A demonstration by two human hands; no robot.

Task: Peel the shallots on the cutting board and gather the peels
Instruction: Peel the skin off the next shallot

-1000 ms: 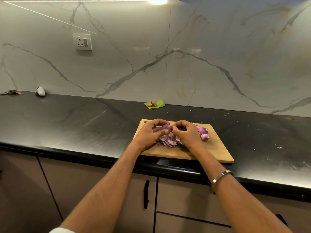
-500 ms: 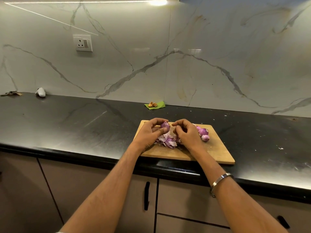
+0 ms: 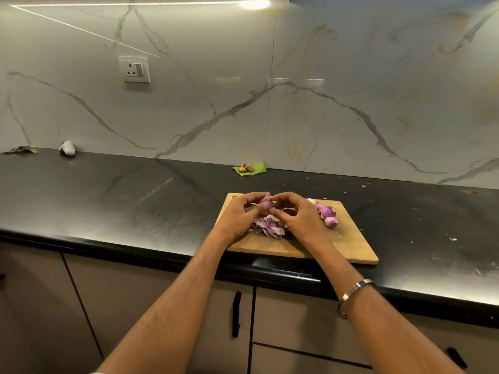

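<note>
Shallot (image 3: 265,203) | we pinch it between both hands above the board (image 3: 297,247), long axis upright | left hand (image 3: 239,215) grips it, nearer | right hand (image 3: 298,215) pinches skin at its tip | peels (image 3: 270,228) directly beneath | peeled shallots (image 3: 327,213) right of right hand.

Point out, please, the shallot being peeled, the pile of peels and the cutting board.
shallot (image 3: 265,203): head view, its purple top between the fingers.
pile of peels (image 3: 270,228): head view, its middle.
cutting board (image 3: 348,247): head view, bare right part.
</note>
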